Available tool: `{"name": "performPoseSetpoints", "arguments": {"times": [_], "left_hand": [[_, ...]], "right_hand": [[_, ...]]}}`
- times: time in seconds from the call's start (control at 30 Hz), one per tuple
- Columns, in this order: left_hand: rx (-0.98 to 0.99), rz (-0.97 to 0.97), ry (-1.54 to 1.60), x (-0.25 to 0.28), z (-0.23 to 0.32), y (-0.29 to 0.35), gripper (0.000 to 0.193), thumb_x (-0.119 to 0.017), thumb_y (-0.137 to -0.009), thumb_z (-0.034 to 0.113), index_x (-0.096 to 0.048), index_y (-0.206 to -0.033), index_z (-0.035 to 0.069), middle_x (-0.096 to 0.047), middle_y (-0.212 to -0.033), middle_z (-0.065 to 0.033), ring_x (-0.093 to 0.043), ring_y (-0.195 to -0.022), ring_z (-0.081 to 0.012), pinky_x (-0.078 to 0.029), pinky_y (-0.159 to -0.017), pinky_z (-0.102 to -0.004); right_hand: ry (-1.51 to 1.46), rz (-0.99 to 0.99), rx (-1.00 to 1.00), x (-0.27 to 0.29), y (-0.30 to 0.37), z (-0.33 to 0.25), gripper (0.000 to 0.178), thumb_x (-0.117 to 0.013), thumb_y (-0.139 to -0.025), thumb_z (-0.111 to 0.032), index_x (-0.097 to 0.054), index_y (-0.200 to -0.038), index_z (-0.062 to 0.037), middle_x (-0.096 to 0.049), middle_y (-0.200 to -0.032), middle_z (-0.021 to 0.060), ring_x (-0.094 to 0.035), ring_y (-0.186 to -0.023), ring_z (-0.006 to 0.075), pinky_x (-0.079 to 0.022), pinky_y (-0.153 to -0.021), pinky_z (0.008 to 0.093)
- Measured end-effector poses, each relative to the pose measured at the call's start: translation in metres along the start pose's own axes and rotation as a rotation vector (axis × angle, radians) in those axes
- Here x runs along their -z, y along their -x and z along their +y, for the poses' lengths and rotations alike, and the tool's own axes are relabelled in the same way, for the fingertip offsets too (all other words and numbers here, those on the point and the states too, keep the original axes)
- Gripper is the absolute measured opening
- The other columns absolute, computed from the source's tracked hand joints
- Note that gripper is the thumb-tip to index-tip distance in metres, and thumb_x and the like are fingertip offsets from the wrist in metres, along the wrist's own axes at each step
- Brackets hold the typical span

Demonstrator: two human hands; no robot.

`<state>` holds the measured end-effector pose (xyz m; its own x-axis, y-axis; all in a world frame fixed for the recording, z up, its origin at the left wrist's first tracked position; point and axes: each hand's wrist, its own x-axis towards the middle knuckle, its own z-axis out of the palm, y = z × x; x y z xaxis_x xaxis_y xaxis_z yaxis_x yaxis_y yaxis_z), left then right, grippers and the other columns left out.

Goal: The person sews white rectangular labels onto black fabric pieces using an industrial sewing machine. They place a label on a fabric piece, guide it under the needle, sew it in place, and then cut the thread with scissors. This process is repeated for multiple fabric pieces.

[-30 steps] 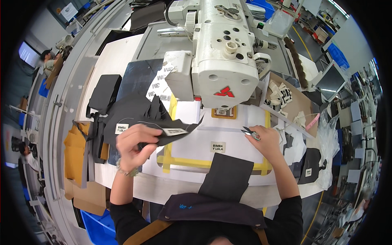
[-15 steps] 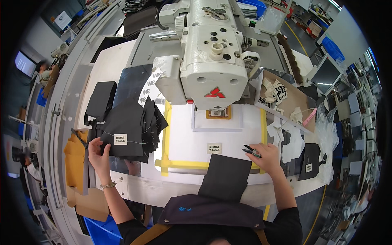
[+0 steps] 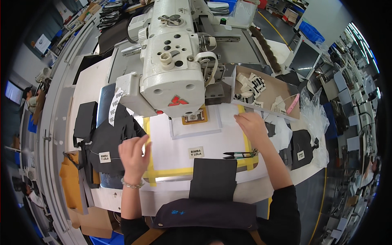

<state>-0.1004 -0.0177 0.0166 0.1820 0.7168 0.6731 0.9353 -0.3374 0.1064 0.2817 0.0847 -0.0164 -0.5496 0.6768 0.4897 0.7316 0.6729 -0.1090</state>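
The left hand (image 3: 134, 156), left of centre, had loosely parted fingers; whether the right hand (image 3: 254, 127), right of centre, pinched anything couldn't be told. Snips (image 3: 240, 155) lay below it. At lower centre, the apron (image 3: 206, 213) hid the near end of the black panel (image 3: 212, 179).

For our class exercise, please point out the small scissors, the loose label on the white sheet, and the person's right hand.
Small scissors (image 3: 237, 154): head view, on the upper blade.
Loose label (image 3: 196, 152): head view, on its middle.
Right hand (image 3: 252, 125): head view, on its back.
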Motion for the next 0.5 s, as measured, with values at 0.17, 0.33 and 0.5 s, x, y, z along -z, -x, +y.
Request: {"name": "performPoseSetpoints", "arguments": {"times": [0.17,0.33,0.5], "left_hand": [[-0.273,-0.052,0.138,-0.032,0.051,-0.023,0.032,-0.068,-0.072,0.004,-0.07,-0.104,0.011,-0.06,-0.085,0.0029,-0.056,-0.074,-0.0133,-0.037,-0.065,-0.0297],[-0.319,-0.061,0.207,-0.038,0.057,-0.025,0.037,-0.065,-0.071,0.004,-0.069,-0.107,0.01,-0.06,-0.086,0.0027,-0.055,-0.073,-0.0128,-0.037,-0.064,-0.0286],[-0.303,-0.089,0.235,-0.038,0.058,-0.025,0.038,-0.065,-0.069,0.003,-0.069,-0.107,0.009,-0.06,-0.085,0.0021,-0.055,-0.073,-0.0133,-0.037,-0.063,-0.0289]], "right_hand": [[0.15,-0.242,0.215,-0.023,-0.036,0.013,0.005,-0.061,-0.073,-0.007,-0.063,-0.077,-0.0078,-0.062,-0.078,0.0035,-0.062,-0.079,0.0195,-0.045,-0.074,0.0316],[0.347,-0.321,0.362,-0.023,-0.042,0.003,0.004,-0.063,-0.07,-0.008,-0.061,-0.074,-0.009,-0.059,-0.075,0.0021,-0.061,-0.077,0.0159,-0.043,-0.074,0.0286],[0.319,-0.264,0.409,-0.026,-0.044,0.013,0.007,-0.062,-0.073,-0.008,-0.061,-0.08,-0.0072,-0.058,-0.078,0.0026,-0.06,-0.078,0.0169,-0.042,-0.078,0.0303]]}}
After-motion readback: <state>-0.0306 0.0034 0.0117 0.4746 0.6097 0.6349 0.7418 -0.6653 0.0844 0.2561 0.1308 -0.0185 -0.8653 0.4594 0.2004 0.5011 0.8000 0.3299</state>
